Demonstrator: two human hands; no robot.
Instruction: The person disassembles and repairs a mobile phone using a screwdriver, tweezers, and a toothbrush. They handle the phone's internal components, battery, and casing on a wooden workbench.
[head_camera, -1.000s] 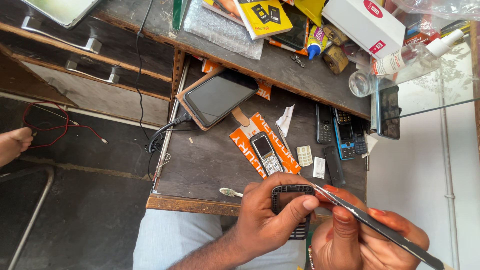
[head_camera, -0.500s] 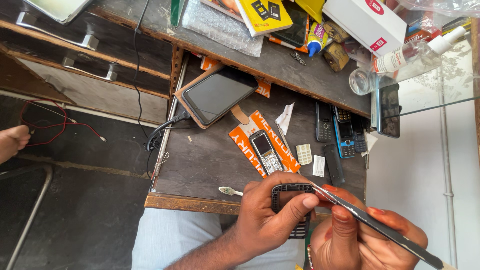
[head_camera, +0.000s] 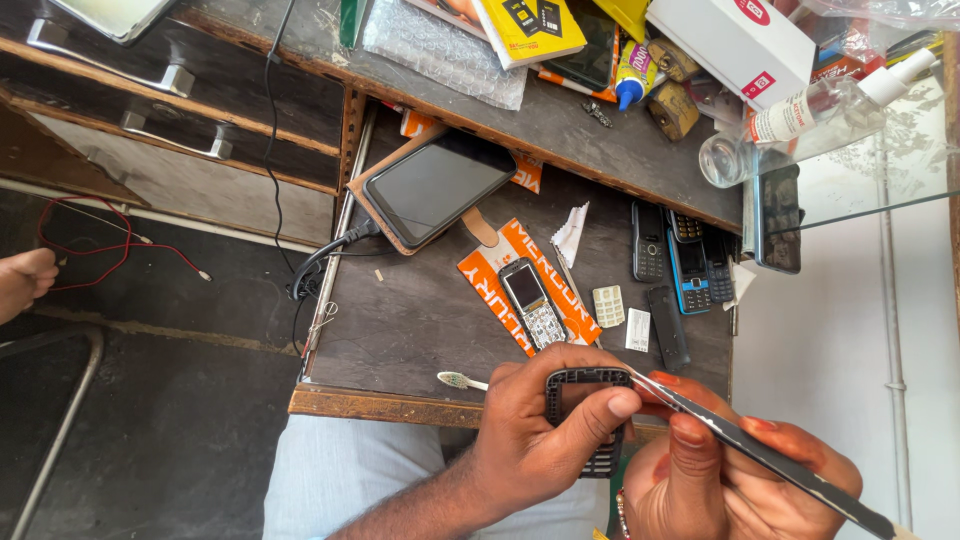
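Phone housing (head_camera: 590, 420), a black keypad frame with its grid of key openings showing, is sitting just past the near edge of the desk (head_camera: 420, 320), held over the person's lap. Since a second ago it is staying in nearly the same spot, only tilted a touch, so the work on it is looking steady rather than shifting.

Left hand (head_camera: 530, 440) is gripping the housing, its fingers (head_camera: 610, 408) curled around the frame and the thumb pressed over the upper edge. Right hand (head_camera: 730, 470) is pinching a pair of long metal tweezers (head_camera: 760, 452), fingers pressed together around the shaft, and the tip is touching the housing's top right corner.

Further back on the desk, a large smartphone (head_camera: 440, 185) is lying on a brown case. An orange card (head_camera: 530, 285) is carrying a small bare handset (head_camera: 530, 300). Several keypad phones (head_camera: 680, 250) are lying to the right, and a small white brush (head_camera: 460, 380) is resting near the desk's edge.
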